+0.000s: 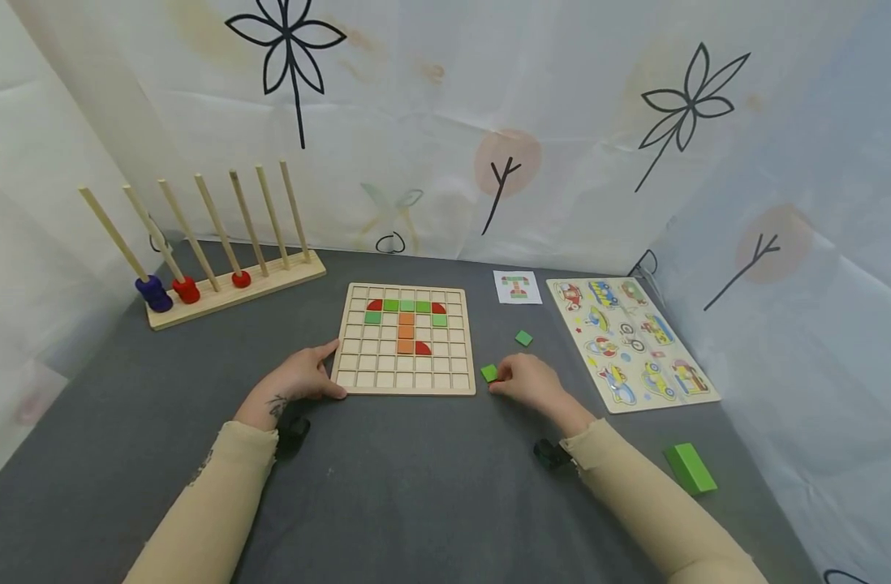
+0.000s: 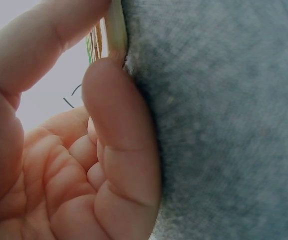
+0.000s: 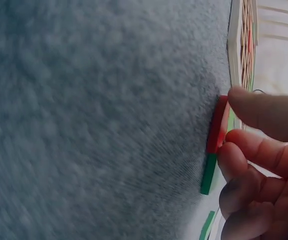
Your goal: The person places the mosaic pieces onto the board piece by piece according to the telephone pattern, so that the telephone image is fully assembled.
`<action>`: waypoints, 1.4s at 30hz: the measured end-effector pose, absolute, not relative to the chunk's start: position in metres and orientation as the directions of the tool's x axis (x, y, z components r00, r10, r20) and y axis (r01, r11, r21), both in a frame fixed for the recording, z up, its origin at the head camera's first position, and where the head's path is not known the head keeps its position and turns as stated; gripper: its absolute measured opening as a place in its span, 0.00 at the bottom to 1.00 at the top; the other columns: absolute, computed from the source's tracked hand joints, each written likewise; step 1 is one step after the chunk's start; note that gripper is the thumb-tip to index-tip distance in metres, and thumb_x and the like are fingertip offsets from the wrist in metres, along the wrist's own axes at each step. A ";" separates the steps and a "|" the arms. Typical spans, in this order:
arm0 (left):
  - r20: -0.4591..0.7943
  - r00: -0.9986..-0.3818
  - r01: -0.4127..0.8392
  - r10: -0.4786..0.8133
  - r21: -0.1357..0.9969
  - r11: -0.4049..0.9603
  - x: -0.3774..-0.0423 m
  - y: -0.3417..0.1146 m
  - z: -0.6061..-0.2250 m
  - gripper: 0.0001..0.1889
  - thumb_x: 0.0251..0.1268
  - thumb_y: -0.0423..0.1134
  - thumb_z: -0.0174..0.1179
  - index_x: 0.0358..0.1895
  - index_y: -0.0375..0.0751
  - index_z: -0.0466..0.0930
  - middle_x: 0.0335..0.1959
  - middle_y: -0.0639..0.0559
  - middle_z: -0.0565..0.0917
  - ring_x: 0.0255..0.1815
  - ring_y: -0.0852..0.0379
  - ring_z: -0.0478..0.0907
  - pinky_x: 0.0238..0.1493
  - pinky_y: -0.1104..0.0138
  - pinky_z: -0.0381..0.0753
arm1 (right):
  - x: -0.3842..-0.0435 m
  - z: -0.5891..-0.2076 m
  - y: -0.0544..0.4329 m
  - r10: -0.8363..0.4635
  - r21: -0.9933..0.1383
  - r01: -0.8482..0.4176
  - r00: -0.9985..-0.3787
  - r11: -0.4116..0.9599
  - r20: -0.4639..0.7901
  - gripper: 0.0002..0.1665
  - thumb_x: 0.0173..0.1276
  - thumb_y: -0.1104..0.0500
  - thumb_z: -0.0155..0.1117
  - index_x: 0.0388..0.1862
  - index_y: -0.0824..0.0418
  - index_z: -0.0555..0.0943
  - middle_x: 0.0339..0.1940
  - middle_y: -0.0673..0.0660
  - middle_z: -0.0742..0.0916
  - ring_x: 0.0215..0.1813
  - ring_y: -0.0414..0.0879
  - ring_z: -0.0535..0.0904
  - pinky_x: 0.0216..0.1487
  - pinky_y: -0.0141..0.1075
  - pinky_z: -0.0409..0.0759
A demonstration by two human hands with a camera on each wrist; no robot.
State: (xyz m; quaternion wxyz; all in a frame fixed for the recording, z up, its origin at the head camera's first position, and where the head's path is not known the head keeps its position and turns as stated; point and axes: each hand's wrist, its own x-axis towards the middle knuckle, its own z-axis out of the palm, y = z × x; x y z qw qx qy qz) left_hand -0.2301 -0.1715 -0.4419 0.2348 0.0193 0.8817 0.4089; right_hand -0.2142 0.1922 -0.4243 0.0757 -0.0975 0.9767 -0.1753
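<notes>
A wooden grid board (image 1: pixel 358 380) lies on the table with green, orange and red tiles set in its squares. My left hand (image 1: pixel 303 375) holds its near left corner, thumb and a finger against the edges; the left wrist view shows both fingertips at the wooden rim (image 2: pixel 116 30). To the right of the board, my right hand (image 1: pixel 529 380) pinches a small red tile (image 3: pixel 217 122) between thumb and finger, low at the table. Against that red tile is a green tile (image 1: pixel 488 373). Another green tile (image 1: pixel 523 338) lies farther back.
A card (image 1: pixel 517 287) with a printed tile pattern lies behind the loose tiles. On the right are a vehicle picture board (image 1: pixel 591 357) and a green block (image 1: pixel 690 468). A peg stand (image 1: pixel 270 280) with red and blue beads occupies the back left.
</notes>
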 end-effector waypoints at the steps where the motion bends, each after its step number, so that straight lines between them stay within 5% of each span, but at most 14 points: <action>1: -0.395 -0.889 -0.151 0.231 0.730 0.667 -0.230 -0.171 -0.442 0.52 0.45 0.35 0.71 0.73 0.38 0.46 0.15 0.53 0.68 0.15 0.59 0.64 0.21 0.67 0.65 | -0.214 -0.425 0.192 -0.204 -0.353 -0.150 -0.972 0.924 -0.120 0.12 0.54 0.50 0.71 0.23 0.55 0.80 0.22 0.48 0.80 0.24 0.40 0.71 0.25 0.35 0.67; 11: -0.369 -0.896 -0.127 0.248 0.747 0.653 -0.228 -0.172 -0.440 0.52 0.45 0.34 0.71 0.73 0.36 0.46 0.13 0.54 0.67 0.15 0.60 0.62 0.21 0.67 0.64 | -0.211 -0.427 0.189 -0.104 -0.342 -0.043 -0.981 0.939 -0.162 0.12 0.54 0.49 0.70 0.26 0.56 0.80 0.24 0.50 0.81 0.24 0.42 0.73 0.24 0.36 0.67; 23: -0.381 -0.892 -0.136 0.242 0.737 0.662 -0.229 -0.172 -0.441 0.52 0.45 0.35 0.71 0.73 0.37 0.46 0.14 0.54 0.68 0.15 0.60 0.63 0.21 0.67 0.65 | -0.207 -0.430 0.188 -0.124 -0.404 -0.065 -0.985 0.912 -0.120 0.12 0.52 0.55 0.72 0.24 0.56 0.76 0.25 0.51 0.78 0.26 0.43 0.71 0.26 0.36 0.65; 29: -0.397 -0.888 -0.152 0.233 0.731 0.666 -0.228 -0.172 -0.440 0.52 0.45 0.36 0.71 0.73 0.38 0.46 0.15 0.53 0.69 0.15 0.59 0.64 0.21 0.67 0.65 | -0.208 -0.425 0.183 -0.193 -0.540 -0.099 -0.974 0.836 -0.121 0.12 0.55 0.60 0.70 0.36 0.60 0.78 0.25 0.54 0.76 0.24 0.44 0.69 0.26 0.35 0.65; 34: -0.399 -0.889 -0.155 0.225 0.725 0.671 -0.229 -0.171 -0.439 0.52 0.45 0.36 0.71 0.73 0.38 0.46 0.15 0.53 0.69 0.16 0.59 0.65 0.22 0.67 0.65 | -0.215 -0.411 0.165 -0.262 -0.655 -0.113 -0.956 0.747 -0.134 0.15 0.66 0.60 0.58 0.51 0.57 0.80 0.41 0.57 0.83 0.30 0.44 0.71 0.29 0.35 0.68; 36: -0.395 -0.890 -0.149 0.227 0.724 0.673 -0.229 -0.171 -0.439 0.52 0.45 0.36 0.71 0.73 0.37 0.46 0.15 0.52 0.69 0.16 0.59 0.65 0.22 0.67 0.65 | -0.220 -0.405 0.155 -0.292 -0.676 -0.144 -0.950 0.723 -0.110 0.14 0.68 0.61 0.55 0.50 0.58 0.81 0.44 0.57 0.83 0.32 0.44 0.72 0.30 0.35 0.69; 42: -0.398 -0.890 -0.156 0.221 0.723 0.673 -0.228 -0.171 -0.438 0.52 0.45 0.36 0.71 0.73 0.38 0.46 0.15 0.53 0.69 0.15 0.59 0.65 0.21 0.67 0.65 | -0.234 -0.394 0.120 -0.311 -0.775 -0.198 -0.950 0.600 0.002 0.08 0.63 0.62 0.61 0.40 0.64 0.83 0.32 0.55 0.85 0.33 0.54 0.78 0.32 0.34 0.72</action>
